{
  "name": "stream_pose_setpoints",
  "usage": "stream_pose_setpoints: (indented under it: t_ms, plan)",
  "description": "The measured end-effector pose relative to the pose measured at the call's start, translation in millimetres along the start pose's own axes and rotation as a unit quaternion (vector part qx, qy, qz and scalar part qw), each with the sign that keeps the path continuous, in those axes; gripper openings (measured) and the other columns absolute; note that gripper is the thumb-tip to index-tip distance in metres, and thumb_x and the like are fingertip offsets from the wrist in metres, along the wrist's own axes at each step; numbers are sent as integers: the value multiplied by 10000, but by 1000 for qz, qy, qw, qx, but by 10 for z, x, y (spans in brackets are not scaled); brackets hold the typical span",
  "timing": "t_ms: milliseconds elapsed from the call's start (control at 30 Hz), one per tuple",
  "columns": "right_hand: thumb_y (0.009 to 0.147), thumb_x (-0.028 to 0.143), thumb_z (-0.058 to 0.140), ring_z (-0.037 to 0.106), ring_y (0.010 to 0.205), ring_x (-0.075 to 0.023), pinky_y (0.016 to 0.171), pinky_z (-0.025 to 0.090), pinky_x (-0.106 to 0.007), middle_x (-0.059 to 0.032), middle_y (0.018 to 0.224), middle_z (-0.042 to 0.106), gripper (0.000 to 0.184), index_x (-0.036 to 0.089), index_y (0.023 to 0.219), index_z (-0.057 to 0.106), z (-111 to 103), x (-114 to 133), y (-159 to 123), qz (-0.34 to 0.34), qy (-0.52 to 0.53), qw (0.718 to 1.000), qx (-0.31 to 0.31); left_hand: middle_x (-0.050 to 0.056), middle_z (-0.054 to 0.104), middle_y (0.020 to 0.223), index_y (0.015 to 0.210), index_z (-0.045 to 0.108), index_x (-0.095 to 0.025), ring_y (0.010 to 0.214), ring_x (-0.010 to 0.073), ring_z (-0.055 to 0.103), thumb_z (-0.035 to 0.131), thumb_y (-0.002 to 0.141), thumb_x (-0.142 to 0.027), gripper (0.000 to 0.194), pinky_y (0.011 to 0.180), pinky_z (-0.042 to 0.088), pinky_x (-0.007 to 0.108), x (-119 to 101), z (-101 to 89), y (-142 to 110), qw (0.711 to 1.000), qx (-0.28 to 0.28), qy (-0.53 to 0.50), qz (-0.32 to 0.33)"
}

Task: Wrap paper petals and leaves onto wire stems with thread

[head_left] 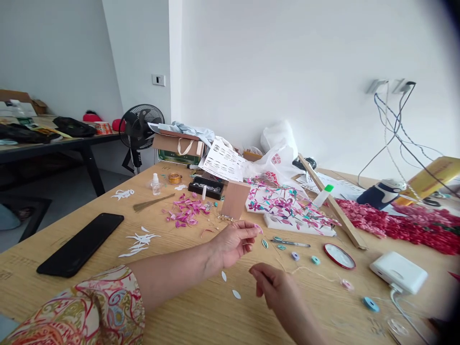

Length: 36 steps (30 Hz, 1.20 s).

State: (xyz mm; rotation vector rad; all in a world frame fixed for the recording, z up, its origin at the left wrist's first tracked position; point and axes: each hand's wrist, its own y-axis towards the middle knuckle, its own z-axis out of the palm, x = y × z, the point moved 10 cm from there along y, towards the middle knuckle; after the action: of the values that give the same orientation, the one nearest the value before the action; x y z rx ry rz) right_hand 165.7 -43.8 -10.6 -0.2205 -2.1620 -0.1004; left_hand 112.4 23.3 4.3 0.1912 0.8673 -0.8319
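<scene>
My left hand (235,243) is raised over the table, its thumb and forefinger pinched on a small pink petal (258,229). Below and to the right, my right hand (276,290) has its fingers curled together; whatever they may hold is too fine to make out. A pale thread (316,270) runs behind the right hand toward a pink spool (347,284). Two white leaf-shaped pieces, one of them a paper leaf (236,294), lie between my hands. Just beyond the fingertips are green leaf pieces (265,244) and a pen (298,243).
Pink petals (185,211) are scattered behind my left hand. Purple flower sprays (287,206) rest on white foam. A black phone (81,244) lies left, a white charger (398,271) right. Thread spools (370,304) and a red-rimmed round dish (339,256) are nearby. A wooden bar (330,206) slants behind.
</scene>
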Motion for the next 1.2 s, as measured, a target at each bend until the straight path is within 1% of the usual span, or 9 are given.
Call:
stream_pose_setpoints:
  t_ms: [133, 300, 433, 633, 867, 933, 1033, 1133, 1200]
  plan:
    - [591, 525, 559, 311, 283, -53, 327, 184, -190, 49, 381, 480, 356, 174, 647, 587, -417, -292, 133, 70, 151, 983, -73, -24, 521, 620, 684, 566, -125, 536, 41, 446, 728, 530, -195, 234, 491, 274, 179, 65, 110, -68, 998, 52, 3, -44]
    - [601, 505, 608, 324, 337, -48, 347, 188, -193, 42, 421, 483, 356, 164, 706, 605, -864, -58, 32, 36, 193, 968, -155, -36, 504, 575, 658, 548, -122, 504, 33, 423, 715, 550, -214, 219, 491, 272, 181, -9, 16, -76, 998, 18, 68, -3]
    - [625, 538, 575, 327, 323, -61, 342, 192, -208, 43, 389, 460, 383, 167, 713, 600, -741, -71, 52, 32, 164, 978, -125, -37, 507, 591, 666, 529, -130, 509, 37, 439, 715, 550, -251, 250, 506, 289, 184, -81, -27, -72, 997, 2, 64, 37]
    - [708, 503, 471, 336, 324, -67, 351, 240, -195, 59, 373, 444, 353, 164, 712, 571, -408, -239, 132, 38, 54, 996, -54, -22, 529, 619, 687, 509, -141, 546, 54, 474, 716, 550, -258, 275, 509, 290, 182, -35, 43, -100, 999, 39, 17, 6]
    - [811, 420, 356, 345, 377, -63, 383, 260, -182, 61, 412, 429, 344, 174, 661, 545, 106, 147, -171, -5, -21, 996, 88, -23, 495, 609, 659, 531, -131, 552, 60, 436, 653, 617, -298, 212, 496, 297, 185, -307, -36, -73, 979, -15, 138, 149]
    - [800, 456, 365, 326, 377, -64, 383, 250, -187, 64, 412, 408, 357, 171, 682, 543, 12, 255, -217, -9, 8, 997, 72, -22, 486, 600, 645, 538, -127, 554, 67, 428, 638, 627, -308, 208, 488, 304, 189, -360, -39, -72, 967, -25, 182, 178]
    - [762, 512, 409, 285, 379, -66, 382, 212, -195, 79, 397, 355, 376, 161, 770, 544, -372, 263, -191, 1, 72, 997, -26, -22, 490, 588, 635, 541, -125, 552, 70, 425, 644, 620, -297, 200, 487, 314, 190, -371, -37, -76, 961, -22, 206, 181]
    - [728, 521, 465, 255, 388, -64, 391, 173, -197, 89, 399, 329, 387, 153, 824, 537, -687, 72, -133, 33, 126, 985, -110, -16, 515, 598, 640, 548, -121, 561, 63, 438, 669, 599, -271, 197, 506, 322, 183, -308, -42, -78, 974, -5, 177, 139]
    - [714, 521, 484, 239, 386, -59, 397, 154, -198, 94, 396, 317, 384, 152, 808, 533, -713, -76, -84, 57, 153, 980, -113, -13, 532, 613, 649, 549, -121, 566, 57, 456, 690, 584, -251, 203, 523, 329, 179, -218, -42, -74, 988, 14, 128, 86]
